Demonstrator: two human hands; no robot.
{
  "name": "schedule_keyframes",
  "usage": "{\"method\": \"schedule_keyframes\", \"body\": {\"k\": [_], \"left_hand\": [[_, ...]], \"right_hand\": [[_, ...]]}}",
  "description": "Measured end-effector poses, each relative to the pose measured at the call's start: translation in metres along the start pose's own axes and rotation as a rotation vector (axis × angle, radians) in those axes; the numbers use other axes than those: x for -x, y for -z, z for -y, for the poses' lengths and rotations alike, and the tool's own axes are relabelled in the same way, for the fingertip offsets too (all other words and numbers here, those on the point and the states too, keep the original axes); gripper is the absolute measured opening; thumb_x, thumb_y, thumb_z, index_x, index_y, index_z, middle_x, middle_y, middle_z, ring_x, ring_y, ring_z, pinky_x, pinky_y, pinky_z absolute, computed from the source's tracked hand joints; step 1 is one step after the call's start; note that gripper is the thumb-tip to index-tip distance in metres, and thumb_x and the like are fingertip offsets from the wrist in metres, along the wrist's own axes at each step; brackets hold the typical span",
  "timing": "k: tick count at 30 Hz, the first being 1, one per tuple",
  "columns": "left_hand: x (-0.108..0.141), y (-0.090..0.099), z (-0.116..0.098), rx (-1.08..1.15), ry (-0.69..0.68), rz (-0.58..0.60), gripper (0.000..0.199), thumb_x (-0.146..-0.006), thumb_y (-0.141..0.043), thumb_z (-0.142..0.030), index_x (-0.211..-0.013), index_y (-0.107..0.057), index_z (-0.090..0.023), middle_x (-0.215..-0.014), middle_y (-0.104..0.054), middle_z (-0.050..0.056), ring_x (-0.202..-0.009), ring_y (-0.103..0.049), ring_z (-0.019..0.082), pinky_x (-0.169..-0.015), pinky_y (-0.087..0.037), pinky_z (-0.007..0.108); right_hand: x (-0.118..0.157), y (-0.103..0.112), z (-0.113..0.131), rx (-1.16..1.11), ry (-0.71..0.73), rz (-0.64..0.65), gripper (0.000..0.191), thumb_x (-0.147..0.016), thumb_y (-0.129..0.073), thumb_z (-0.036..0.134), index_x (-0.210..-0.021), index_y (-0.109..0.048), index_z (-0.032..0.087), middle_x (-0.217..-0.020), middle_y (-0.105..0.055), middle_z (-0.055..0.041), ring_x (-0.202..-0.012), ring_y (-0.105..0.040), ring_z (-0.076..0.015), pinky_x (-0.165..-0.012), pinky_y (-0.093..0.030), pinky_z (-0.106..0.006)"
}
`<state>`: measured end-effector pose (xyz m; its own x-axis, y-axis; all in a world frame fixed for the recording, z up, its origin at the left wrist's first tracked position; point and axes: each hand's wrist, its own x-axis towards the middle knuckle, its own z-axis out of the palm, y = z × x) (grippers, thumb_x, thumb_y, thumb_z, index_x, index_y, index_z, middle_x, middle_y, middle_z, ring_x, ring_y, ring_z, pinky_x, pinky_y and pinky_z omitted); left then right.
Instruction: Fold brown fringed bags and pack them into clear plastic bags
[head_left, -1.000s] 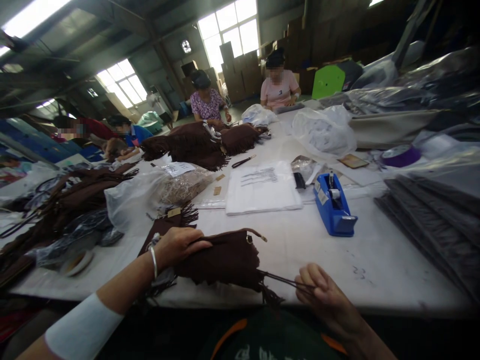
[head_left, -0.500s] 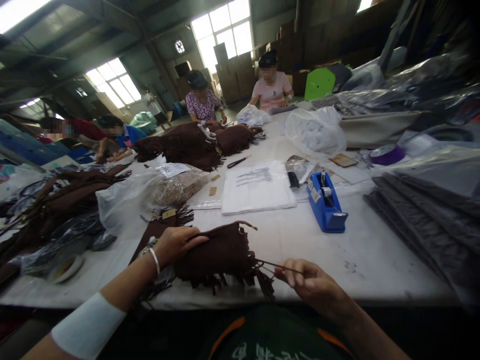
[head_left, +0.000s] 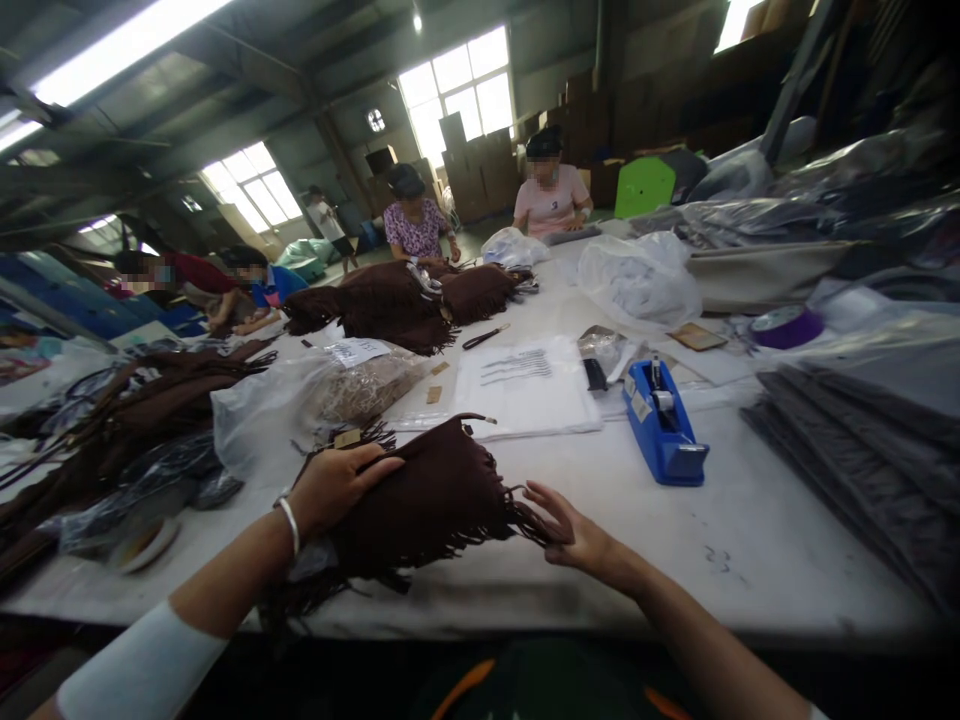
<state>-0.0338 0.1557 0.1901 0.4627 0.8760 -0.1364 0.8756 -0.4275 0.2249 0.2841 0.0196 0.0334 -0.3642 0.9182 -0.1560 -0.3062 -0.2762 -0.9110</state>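
cluttered white table [head_left: 574, 465], dim workshop [head_left: 337, 60]; we've got dark brown fringed piece [head_left: 431, 490], left hand [head_left: 334, 490] gripping it, right hand [head_left: 574, 535] loosely holding strands [head_left: 525, 515].

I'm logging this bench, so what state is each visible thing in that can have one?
Brown fringed bag: held, lower fringe hanging.
Left hand: closed on the bag.
Right hand: fingers apart at the bag's end; grip unclear.
Blue tape dispenser: upright, roll loaded.
Purple tape roll: lying flat.
Labelled plastic bag: filled.
Dark grey pieces: stacked.
Ceiling light: lit.
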Motion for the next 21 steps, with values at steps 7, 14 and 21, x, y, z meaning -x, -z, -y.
{"method": "schedule_keyframes", "body": {"k": [7, 14, 21], "left_hand": [[-0.002, 0.002, -0.007, 0.057, -0.044, 0.076, 0.045, -0.086, -0.039, -0.056, -0.068, -0.057, -0.019, -0.061, -0.056, -0.003, -0.058, -0.051, 0.012, -0.059, -0.038, 0.021], [-0.002, -0.013, 0.007, 0.151, -0.001, 0.105, 0.042, -0.086, -0.042, -0.054, -0.069, -0.059, -0.019, -0.061, -0.055, -0.004, -0.059, -0.051, 0.011, -0.06, -0.039, 0.02], [0.0, 0.0, 0.009, 0.119, 0.044, 0.036, 0.043, -0.085, -0.042, -0.055, -0.069, -0.06, -0.019, -0.064, -0.06, -0.003, -0.061, -0.055, 0.013, -0.062, -0.039, 0.022]], "right_hand": [[-0.015, -0.042, 0.022, -0.313, 0.111, 0.043, 0.026, -0.077, -0.068, 0.036, -0.09, -0.061, 0.015, -0.067, -0.054, 0.001, -0.056, -0.049, -0.0085, -0.051, -0.04, -0.022], [0.043, -0.013, 0.0, -0.988, 0.155, 0.099, 0.033, -0.071, -0.075, 0.034, -0.059, -0.049, 0.017, -0.055, -0.033, 0.0055, -0.046, -0.03, -0.0039, -0.036, -0.028, -0.013], [0.066, 0.036, -0.018, -0.832, 0.058, -0.299, 0.021, -0.081, -0.063, 0.039, -0.097, -0.062, 0.025, -0.092, -0.061, -0.0017, -0.085, -0.058, -0.011, -0.076, -0.051, -0.023]]}}
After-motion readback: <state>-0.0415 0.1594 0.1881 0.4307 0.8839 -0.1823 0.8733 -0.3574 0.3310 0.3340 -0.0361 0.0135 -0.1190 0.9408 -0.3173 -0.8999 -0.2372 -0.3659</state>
